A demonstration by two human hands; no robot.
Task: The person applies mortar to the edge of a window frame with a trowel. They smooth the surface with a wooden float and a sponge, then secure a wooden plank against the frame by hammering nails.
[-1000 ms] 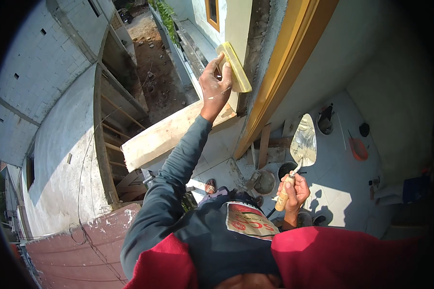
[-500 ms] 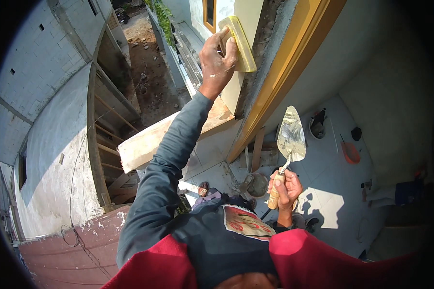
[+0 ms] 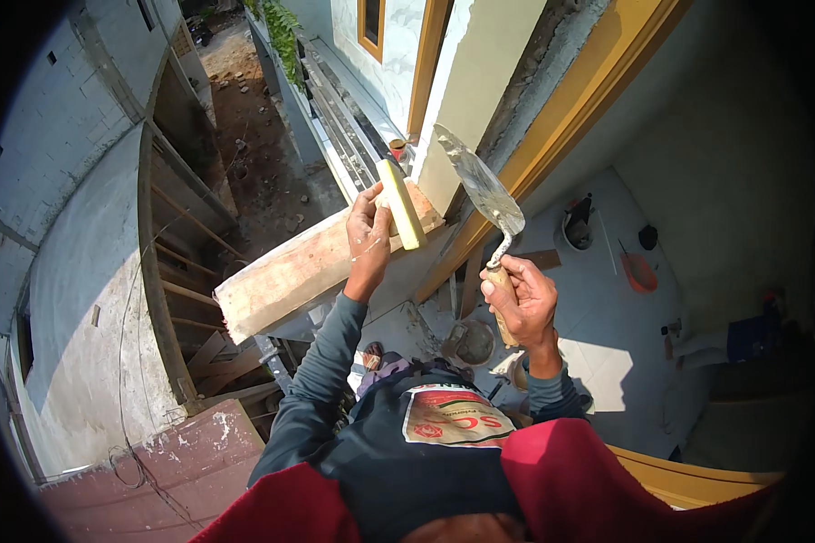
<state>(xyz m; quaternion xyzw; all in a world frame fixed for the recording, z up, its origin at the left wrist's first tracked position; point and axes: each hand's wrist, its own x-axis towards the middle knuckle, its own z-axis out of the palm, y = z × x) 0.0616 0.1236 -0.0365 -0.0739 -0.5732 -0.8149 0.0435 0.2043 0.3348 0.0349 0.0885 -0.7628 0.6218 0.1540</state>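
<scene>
My left hand [image 3: 369,240] grips a yellow plastering float [image 3: 402,206], held on edge in front of me above the near face of a wooden board. In my right hand [image 3: 527,303] is a pointing trowel [image 3: 489,185], gripped by its wooden handle. Its mortar-smeared metal blade slants up and to the left, close to the edge of the pale wall [image 3: 489,77]. Between that wall and an ochre-yellow frame [image 3: 570,122] runs a strip of rough grey mortar. From this angle I cannot tell whether the blade touches the wall.
A thick wooden board [image 3: 285,276] juts out leftward at the foot of the wall. Below me stands a bucket [image 3: 471,344] with grey stuff inside. On the tiled floor at right are an orange basin [image 3: 640,271] and another bucket [image 3: 577,226]. A reddish wall [image 3: 181,462] lies lower left.
My left hand has brought the float down and back from the wall, turning it edge-on. My right hand has raised the trowel, its blade now tilting left toward the wall.
</scene>
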